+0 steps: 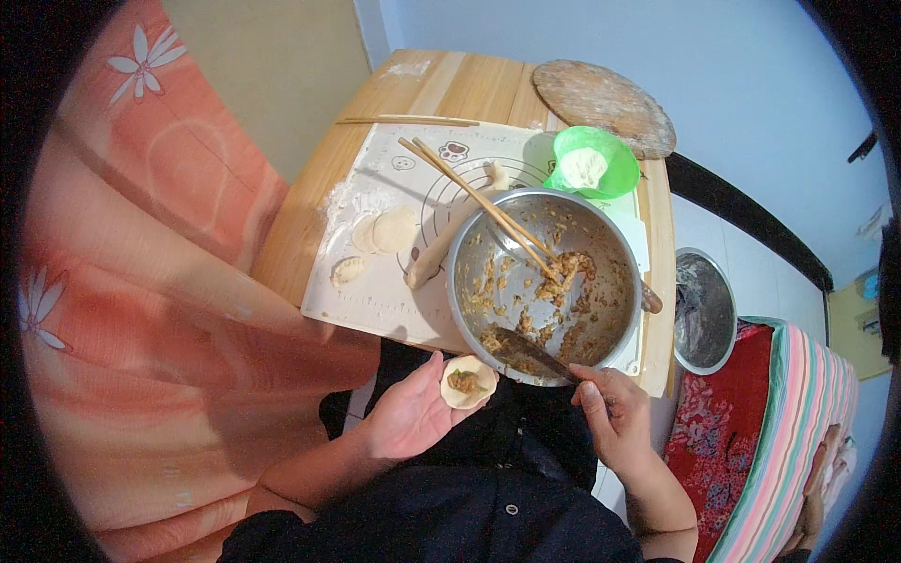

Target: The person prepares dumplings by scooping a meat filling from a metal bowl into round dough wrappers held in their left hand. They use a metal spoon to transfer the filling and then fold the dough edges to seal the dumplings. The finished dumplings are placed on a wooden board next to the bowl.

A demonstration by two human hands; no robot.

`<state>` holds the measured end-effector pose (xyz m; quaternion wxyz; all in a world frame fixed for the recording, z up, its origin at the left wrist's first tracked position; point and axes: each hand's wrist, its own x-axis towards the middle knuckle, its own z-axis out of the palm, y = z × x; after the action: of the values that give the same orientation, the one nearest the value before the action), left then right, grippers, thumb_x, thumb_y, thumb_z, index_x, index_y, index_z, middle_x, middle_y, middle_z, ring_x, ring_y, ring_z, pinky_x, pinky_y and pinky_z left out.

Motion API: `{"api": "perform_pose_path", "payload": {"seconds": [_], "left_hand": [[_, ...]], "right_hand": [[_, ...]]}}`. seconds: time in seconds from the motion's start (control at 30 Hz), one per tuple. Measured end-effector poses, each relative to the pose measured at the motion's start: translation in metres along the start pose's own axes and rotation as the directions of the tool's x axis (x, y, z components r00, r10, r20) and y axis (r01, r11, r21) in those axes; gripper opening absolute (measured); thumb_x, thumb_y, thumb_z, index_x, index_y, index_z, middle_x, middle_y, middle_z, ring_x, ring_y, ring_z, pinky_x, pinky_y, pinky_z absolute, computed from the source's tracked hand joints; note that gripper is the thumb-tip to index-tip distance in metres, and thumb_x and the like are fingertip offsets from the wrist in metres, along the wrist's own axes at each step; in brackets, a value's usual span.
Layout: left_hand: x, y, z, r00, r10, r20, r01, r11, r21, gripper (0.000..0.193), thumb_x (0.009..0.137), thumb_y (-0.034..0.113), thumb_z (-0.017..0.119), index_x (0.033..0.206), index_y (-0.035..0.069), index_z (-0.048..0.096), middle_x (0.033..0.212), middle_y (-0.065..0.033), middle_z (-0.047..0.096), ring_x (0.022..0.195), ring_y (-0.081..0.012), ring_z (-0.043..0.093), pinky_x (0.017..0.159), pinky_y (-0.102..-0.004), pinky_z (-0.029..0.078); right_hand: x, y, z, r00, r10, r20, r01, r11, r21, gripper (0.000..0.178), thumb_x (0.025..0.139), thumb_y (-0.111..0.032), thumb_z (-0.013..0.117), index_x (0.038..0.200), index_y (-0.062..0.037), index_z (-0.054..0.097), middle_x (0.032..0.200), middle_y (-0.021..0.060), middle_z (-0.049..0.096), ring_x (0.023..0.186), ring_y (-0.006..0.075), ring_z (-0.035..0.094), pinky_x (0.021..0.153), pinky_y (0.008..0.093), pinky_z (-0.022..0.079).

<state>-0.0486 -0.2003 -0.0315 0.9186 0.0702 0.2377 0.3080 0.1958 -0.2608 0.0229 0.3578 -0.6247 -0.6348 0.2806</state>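
Head view, left fingers: the left hand (408, 413) lies palm up, loosely open, cradling the dough wrapper (464, 402) without squeezing it.
Wrapper: just in front of the near table edge, a dab of filling at its centre; I'd expect it light, soft and easily torn, best supported from beneath and touched at its bare rim.
Right fingers: the right hand (615, 413) grips the handle end of a dark flat spreader (533, 354), which looks stiff, its blade inside the bowl.
Steel bowl: the big mixing bowl (615, 235) holds sticky-looking filling (566, 272) and chopsticks (469, 192).
Mat: a floury pale mat (366, 314) carries a rolling pin (434, 263), dough rounds (395, 229) and one folded dumpling (348, 271).
Table: wooden table (296, 249), with a green bowl (623, 172) of flour and a round board (605, 103) toward the far side.
Room: orange curtain (169, 328) left, metal basin (721, 319) and striped cloth (812, 394) right.
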Motion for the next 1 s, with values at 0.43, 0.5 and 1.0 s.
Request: {"api": "perform_pose_path", "payload": {"seconds": [0.43, 0.5, 1.0], "left_hand": [[0.003, -0.002, 0.011, 0.996, 0.078, 0.032, -0.077, 0.996, -0.043, 0.047, 0.102, 0.034, 0.024, 0.132, 0.000, 0.035, 0.134, -0.0108, 0.044, 0.124, -0.0225, 0.043, 0.107, -0.0385, 0.033], [0.001, -0.001, 0.014, 0.997, 0.071, 0.023, -0.071, 0.997, -0.038, 0.048, 0.102, 0.035, 0.024, 0.132, -0.001, 0.035, 0.134, -0.0113, 0.044, 0.123, -0.0224, 0.043, 0.107, -0.0383, 0.033], [-0.020, -0.001, 0.018, 0.997, 0.024, 0.071, -0.017, 0.995, -0.095, 0.053, 0.100, 0.038, 0.028, 0.134, -0.002, 0.034, 0.136, -0.0158, 0.043, 0.124, -0.0255, 0.044, 0.106, -0.0386, 0.036]], "right_hand": [[-0.030, 0.012, 0.012, 0.951, 0.301, -0.073, -0.177, 0.721, 0.670, 0.030, 0.095, -0.020, 0.048, 0.108, 0.0040, 0.062, 0.075, 0.0084, 0.061, 0.064, 0.0125, 0.054, 0.058, 0.0233, 0.041], [-0.034, 0.013, 0.012, 0.953, 0.282, -0.110, -0.146, 0.747, 0.648, 0.031, 0.095, -0.020, 0.049, 0.107, 0.0045, 0.062, 0.075, 0.0085, 0.061, 0.065, 0.0129, 0.054, 0.058, 0.0236, 0.041], [-0.046, 0.004, 0.001, 0.938, -0.338, -0.069, 0.345, 0.925, 0.156, 0.024, 0.091, -0.023, 0.056, 0.099, -0.0035, 0.068, 0.074, 0.0100, 0.064, 0.067, 0.0205, 0.058, 0.061, 0.0295, 0.044]]}}
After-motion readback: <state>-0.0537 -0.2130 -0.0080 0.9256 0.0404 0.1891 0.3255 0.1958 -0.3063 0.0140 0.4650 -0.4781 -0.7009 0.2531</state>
